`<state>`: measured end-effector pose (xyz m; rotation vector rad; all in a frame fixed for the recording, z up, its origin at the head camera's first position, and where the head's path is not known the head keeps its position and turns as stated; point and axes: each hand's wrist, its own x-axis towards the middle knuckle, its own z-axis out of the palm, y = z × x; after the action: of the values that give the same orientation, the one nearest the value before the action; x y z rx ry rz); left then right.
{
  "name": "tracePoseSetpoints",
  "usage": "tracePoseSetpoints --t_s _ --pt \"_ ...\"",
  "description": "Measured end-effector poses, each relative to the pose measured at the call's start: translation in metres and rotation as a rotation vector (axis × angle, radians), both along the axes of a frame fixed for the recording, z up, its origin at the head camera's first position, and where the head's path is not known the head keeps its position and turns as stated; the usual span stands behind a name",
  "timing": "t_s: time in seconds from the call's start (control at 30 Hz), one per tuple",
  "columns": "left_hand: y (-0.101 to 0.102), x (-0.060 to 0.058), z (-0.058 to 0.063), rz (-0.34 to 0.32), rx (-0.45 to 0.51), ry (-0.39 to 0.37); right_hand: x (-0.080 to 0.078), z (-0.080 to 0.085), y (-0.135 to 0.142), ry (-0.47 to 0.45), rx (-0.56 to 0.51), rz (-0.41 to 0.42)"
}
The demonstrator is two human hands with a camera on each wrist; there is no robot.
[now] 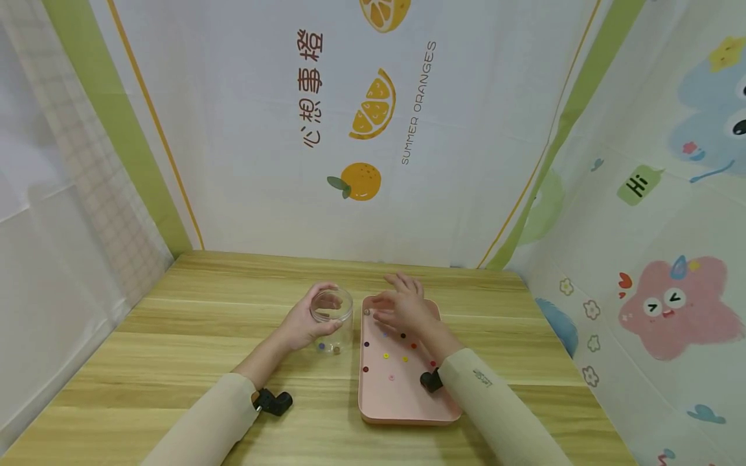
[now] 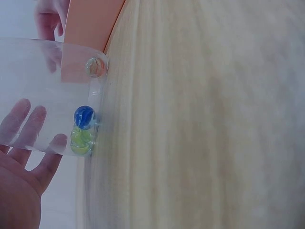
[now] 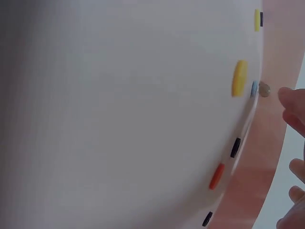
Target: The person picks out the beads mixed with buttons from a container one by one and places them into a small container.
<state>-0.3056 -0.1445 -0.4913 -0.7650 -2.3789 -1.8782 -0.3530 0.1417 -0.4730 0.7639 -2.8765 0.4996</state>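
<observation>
My left hand [image 1: 304,321] grips a clear wide-mouthed jar [image 1: 344,335] around its side, fingers and thumb spread below the rim. In the left wrist view a blue marble [image 2: 84,117], yellow-green glass [image 2: 81,140] and a brownish clear marble [image 2: 95,67] lie at the jar's bottom. My right hand [image 1: 408,312] hovers over the far part of a pink tray [image 1: 408,404], fingers loosely bent with nothing held. A clear marble [image 3: 264,89] sits by the tray wall, close to the right fingertips. Small flat button-like discs, among them a yellow one [image 1: 386,356], are scattered across the tray.
The jar stands just left of the tray on a wood-grain table [image 1: 204,310]. A white curtain [image 1: 262,194] with printed oranges hangs behind the far edge, and a patterned curtain [image 1: 612,226] is on the right. Black wrist cameras [image 1: 274,402] hang under both sleeves.
</observation>
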Motion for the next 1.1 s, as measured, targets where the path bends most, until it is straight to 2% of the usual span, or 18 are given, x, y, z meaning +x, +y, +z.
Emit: tracePoseSetpoints --t_s 0.27,0.43,1.1 --pt "0.0 0.0 0.0 0.002 -0.001 0.002 -0.006 -0.004 0.002 -0.014 -0.023 0.019" --pt "0.0 -0.001 0.0 0.0 0.002 0.003 -0.006 -0.001 0.001 -0.031 0.005 0.025" --pt "0.0 -0.001 0.0 -0.001 0.001 0.007 -0.017 -0.001 -0.009 -0.154 0.031 0.047"
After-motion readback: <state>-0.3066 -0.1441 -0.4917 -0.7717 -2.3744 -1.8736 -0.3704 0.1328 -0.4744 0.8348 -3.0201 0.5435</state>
